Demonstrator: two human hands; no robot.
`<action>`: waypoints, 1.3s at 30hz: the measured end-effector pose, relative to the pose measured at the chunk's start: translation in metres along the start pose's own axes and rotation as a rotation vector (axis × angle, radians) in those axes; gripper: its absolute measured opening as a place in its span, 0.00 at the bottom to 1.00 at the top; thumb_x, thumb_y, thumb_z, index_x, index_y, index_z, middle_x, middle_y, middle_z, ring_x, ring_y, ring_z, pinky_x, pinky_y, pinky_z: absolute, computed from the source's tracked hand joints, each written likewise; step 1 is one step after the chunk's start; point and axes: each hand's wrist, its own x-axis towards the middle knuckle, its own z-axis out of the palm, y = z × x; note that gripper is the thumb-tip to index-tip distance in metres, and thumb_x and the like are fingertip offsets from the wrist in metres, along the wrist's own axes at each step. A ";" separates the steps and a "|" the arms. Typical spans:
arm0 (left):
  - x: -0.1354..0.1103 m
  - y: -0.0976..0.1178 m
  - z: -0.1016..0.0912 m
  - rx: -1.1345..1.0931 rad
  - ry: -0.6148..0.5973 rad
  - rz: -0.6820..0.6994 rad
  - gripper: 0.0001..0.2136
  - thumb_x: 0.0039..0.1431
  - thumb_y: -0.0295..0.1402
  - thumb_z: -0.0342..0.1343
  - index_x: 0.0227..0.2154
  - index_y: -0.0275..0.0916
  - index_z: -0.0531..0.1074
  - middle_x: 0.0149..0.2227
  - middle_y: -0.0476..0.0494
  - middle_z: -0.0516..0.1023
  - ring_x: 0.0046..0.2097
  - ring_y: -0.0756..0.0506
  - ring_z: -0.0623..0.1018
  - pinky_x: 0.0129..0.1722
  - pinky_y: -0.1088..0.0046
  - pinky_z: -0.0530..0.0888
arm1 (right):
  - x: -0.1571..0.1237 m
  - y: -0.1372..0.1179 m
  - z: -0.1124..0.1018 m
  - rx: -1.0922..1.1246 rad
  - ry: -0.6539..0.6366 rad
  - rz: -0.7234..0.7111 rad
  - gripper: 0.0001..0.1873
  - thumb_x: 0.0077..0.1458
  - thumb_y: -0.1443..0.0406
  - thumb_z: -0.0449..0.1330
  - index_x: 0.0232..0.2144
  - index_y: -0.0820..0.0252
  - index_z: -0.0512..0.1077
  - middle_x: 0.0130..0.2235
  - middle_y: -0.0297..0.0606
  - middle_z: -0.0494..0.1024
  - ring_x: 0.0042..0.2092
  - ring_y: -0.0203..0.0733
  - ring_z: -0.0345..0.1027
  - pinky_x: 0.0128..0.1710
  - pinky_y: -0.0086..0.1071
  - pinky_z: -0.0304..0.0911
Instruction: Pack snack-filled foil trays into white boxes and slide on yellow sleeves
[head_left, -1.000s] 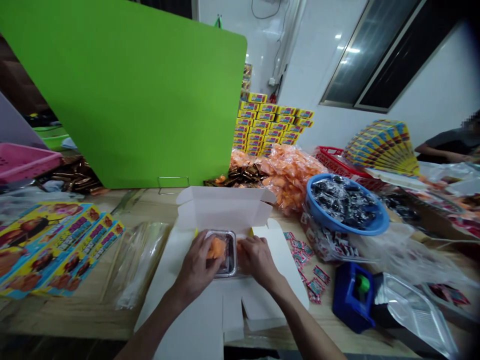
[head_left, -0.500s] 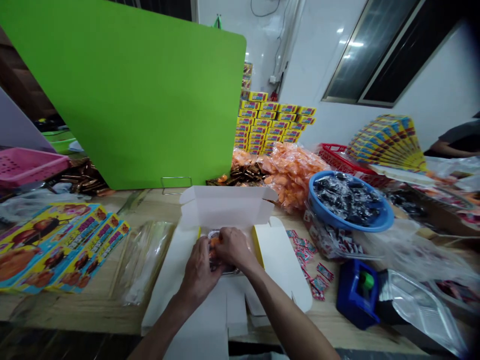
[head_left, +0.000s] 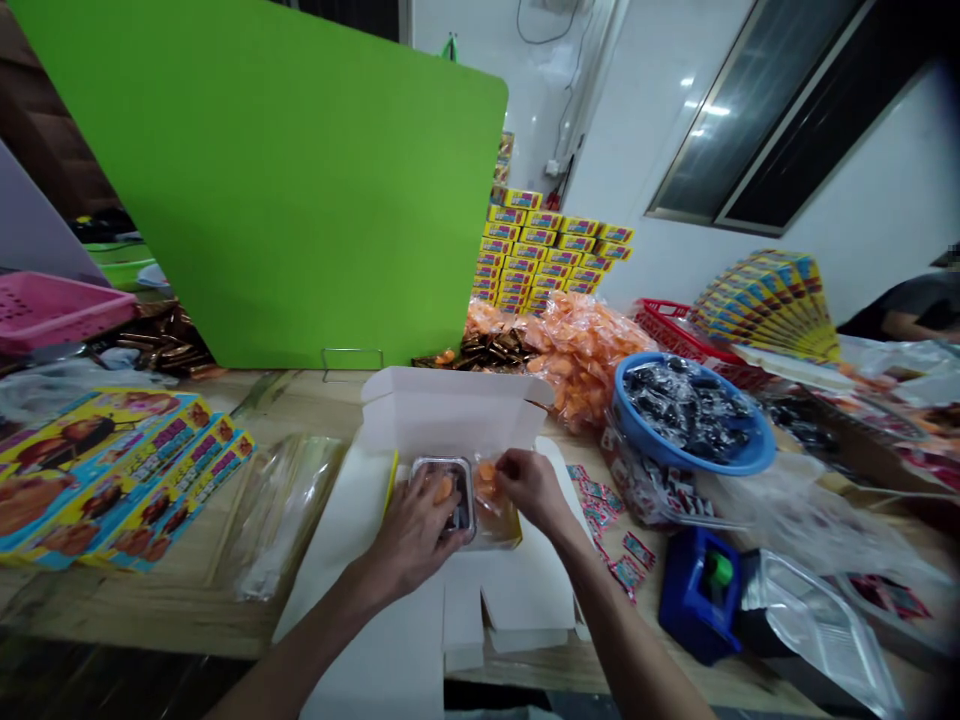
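Note:
In the middle of an unfolded white box sits a small clear plastic tray with dark and orange contents. My left hand lies over the tray's left side, its fingers stretched out across the contents and its thumb by the near edge. To the right of the tray, my right hand pinches the edge of a clear packet with orange pieces. The packet is inside the box, beside the tray. My left fingers partly hide what the tray holds.
A green board stands behind. Yellow printed boxes and a clear bag of sticks lie left. On the right are small red packets, a blue basin, a blue tape dispenser and foil trays.
My hands were together over the tray and are now apart. The right hand has moved right with the orange packet, uncovering the tray. My left hand has flattened over the tray.

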 end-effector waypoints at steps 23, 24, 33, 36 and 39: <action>0.000 -0.004 0.012 -0.018 0.014 -0.067 0.19 0.59 0.39 0.51 0.52 0.40 0.69 0.58 0.35 0.67 0.60 0.35 0.63 0.58 0.50 0.63 | -0.018 -0.007 0.022 -0.355 -0.146 -0.383 0.08 0.48 0.69 0.56 0.33 0.64 0.71 0.35 0.44 0.76 0.38 0.45 0.68 0.40 0.36 0.59; 0.001 -0.003 0.013 -0.020 0.010 -0.068 0.19 0.60 0.40 0.50 0.52 0.40 0.69 0.58 0.35 0.66 0.60 0.35 0.63 0.58 0.50 0.63 | -0.019 -0.004 0.020 -0.218 -0.164 -0.349 0.07 0.49 0.69 0.55 0.32 0.63 0.71 0.34 0.42 0.76 0.36 0.42 0.69 0.39 0.34 0.60; -0.006 -0.020 -0.025 -0.047 0.552 -0.147 0.20 0.57 0.38 0.53 0.51 0.37 0.66 0.49 0.34 0.73 0.52 0.38 0.70 0.53 0.56 0.67 | 0.002 0.034 -0.040 0.351 0.465 0.018 0.23 0.48 0.56 0.60 0.44 0.63 0.67 0.39 0.43 0.72 0.35 0.41 0.67 0.34 0.33 0.64; 0.011 -0.052 -0.060 0.002 0.752 -0.451 0.24 0.52 0.43 0.56 0.47 0.32 0.67 0.42 0.33 0.73 0.46 0.37 0.72 0.45 0.59 0.70 | 0.025 0.031 -0.059 0.180 0.272 -0.099 0.23 0.47 0.52 0.60 0.39 0.64 0.71 0.37 0.41 0.72 0.33 0.40 0.66 0.32 0.32 0.62; 0.035 -0.077 -0.084 -0.160 0.464 -0.556 0.18 0.50 0.44 0.55 0.36 0.32 0.72 0.29 0.42 0.74 0.33 0.41 0.75 0.35 0.66 0.71 | 0.040 0.018 -0.067 0.071 -0.053 -0.133 0.21 0.55 0.53 0.51 0.20 0.63 0.68 0.22 0.36 0.69 0.24 0.37 0.62 0.24 0.29 0.56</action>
